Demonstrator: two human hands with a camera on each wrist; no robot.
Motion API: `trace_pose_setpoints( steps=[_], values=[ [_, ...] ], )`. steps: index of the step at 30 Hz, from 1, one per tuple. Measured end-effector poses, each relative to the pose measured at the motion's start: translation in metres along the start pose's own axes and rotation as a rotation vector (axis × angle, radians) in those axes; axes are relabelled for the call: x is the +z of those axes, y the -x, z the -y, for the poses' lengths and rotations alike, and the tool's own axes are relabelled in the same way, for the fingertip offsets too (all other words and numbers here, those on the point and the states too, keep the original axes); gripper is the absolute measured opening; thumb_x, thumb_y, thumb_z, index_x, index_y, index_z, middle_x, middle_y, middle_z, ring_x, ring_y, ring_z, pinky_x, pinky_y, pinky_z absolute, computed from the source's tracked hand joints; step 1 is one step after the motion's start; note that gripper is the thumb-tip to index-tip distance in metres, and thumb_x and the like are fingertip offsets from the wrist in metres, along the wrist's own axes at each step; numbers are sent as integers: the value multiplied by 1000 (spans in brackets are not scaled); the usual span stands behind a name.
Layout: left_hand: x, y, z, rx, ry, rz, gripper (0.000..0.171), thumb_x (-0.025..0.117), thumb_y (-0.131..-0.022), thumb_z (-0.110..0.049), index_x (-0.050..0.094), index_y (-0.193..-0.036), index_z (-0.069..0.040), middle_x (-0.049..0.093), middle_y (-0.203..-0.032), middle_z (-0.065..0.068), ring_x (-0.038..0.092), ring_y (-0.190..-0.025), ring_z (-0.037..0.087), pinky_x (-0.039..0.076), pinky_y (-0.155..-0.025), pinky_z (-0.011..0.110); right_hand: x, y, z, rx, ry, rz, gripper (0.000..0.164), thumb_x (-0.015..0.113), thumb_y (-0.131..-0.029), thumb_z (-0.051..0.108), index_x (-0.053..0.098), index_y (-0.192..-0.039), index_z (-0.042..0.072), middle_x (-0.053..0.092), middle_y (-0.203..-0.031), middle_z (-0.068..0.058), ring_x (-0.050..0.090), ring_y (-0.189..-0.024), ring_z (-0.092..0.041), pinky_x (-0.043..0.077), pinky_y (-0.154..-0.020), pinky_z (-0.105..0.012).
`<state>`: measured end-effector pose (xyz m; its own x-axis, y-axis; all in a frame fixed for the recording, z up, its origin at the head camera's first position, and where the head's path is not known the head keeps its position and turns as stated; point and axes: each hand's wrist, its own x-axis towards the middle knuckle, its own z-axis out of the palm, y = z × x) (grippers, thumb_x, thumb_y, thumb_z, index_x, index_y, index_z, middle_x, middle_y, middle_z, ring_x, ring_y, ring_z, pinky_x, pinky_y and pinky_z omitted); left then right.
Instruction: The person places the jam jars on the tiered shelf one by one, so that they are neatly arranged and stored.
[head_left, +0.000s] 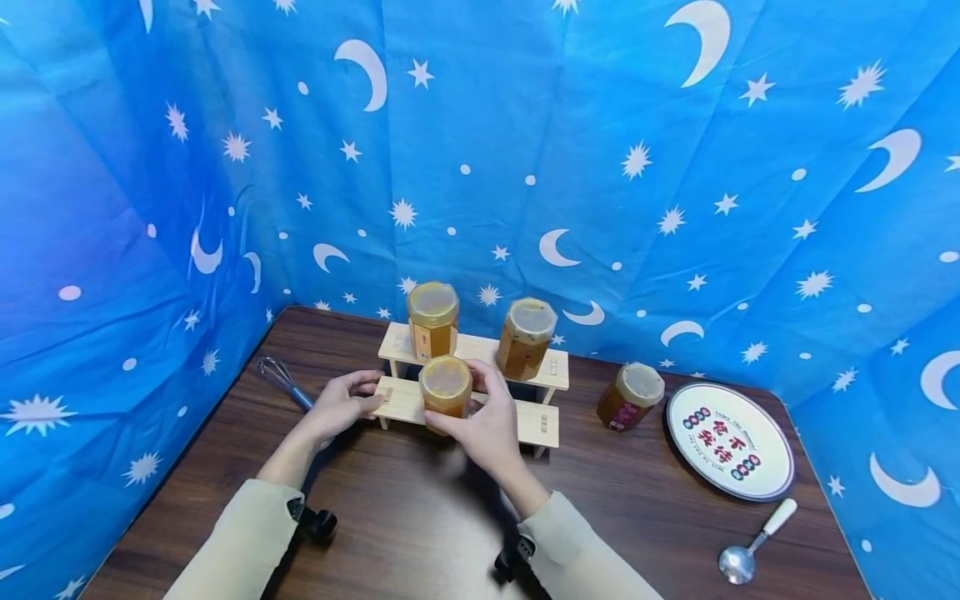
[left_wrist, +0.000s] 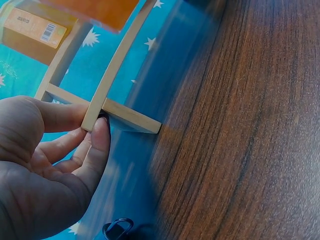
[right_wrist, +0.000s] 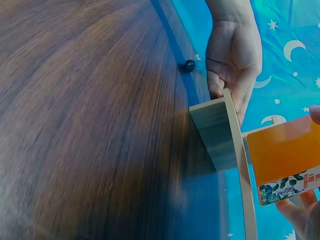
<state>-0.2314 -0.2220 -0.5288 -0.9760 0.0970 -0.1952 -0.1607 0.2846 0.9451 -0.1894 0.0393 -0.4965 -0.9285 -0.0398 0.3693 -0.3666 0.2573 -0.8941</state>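
Observation:
My left hand [head_left: 340, 407] pinches the left end of the lower step of a two-step wooden stand [head_left: 538, 423]. In the left wrist view, thumb and fingers [left_wrist: 95, 155] close around that board's end, beside its support. My right hand [head_left: 487, 421] grips a hexagonal honey jar [head_left: 446, 385] with a yellowish lid, upright over the lower step. The right wrist view shows the jar's amber side and printed label [right_wrist: 287, 190] close by the board's edge. On the upper step stand two similar jars, one at left [head_left: 433, 321] and one at right [head_left: 525, 337].
Right of the stand, another jar [head_left: 630, 397] is on the dark wooden table [head_left: 405, 517]. Beyond it lie a white plate [head_left: 731, 442] with a dark rim and a spoon [head_left: 756, 543]. A whisk [head_left: 285, 382] lies behind my left hand. Blue star-patterned cloth [head_left: 480, 167] hangs around the table.

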Motion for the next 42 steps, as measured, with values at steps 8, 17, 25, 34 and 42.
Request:
trace_pose_setpoints(
  steps=[8, 17, 25, 34, 42],
  values=[
    [0, -1, 0, -6, 36, 11, 52, 65, -98, -1, 50, -148, 4, 58, -127, 24, 64, -93, 20, 61, -76, 32, 16, -6, 2, -17, 35, 5, 82, 99, -70, 27, 56, -140, 23, 57, -130, 4, 58, -114, -14, 59, -89, -30],
    [1, -1, 0, 5, 26, 21, 52, 64, -100, -3, 48, -149, 4, 58, -129, 24, 64, -96, 20, 61, -76, 32, 28, -8, 0, -8, 64, -17, 84, 100, -69, 26, 56, -140, 22, 56, -129, 5, 57, -114, -14, 59, -87, -30],
    [2, 0, -1, -3, 21, 15, 52, 64, -101, -3, 48, -149, 4, 57, -131, 24, 64, -96, 20, 60, -77, 31, 26, -5, 4, 11, 72, 2, 88, 98, -73, 26, 49, -146, 19, 53, -135, 4, 55, -118, -16, 58, -90, -35],
    [0, 1, -2, 6, 15, 18, 53, 65, -101, -4, 47, -150, 4, 57, -132, 25, 64, -97, 21, 60, -77, 31, 18, 5, 8, -4, 41, 32, 95, 96, -75, 26, 43, -152, 17, 51, -141, 3, 53, -124, -16, 56, -98, -43],
    [0, 1, -1, 2, 20, 18, 53, 65, -100, -3, 48, -150, 5, 57, -132, 25, 63, -98, 22, 61, -77, 31, 3, 16, 10, 23, 28, 13, 95, 97, -74, 24, 43, -152, 16, 53, -143, 0, 53, -130, -18, 54, -101, -44]
  ],
)
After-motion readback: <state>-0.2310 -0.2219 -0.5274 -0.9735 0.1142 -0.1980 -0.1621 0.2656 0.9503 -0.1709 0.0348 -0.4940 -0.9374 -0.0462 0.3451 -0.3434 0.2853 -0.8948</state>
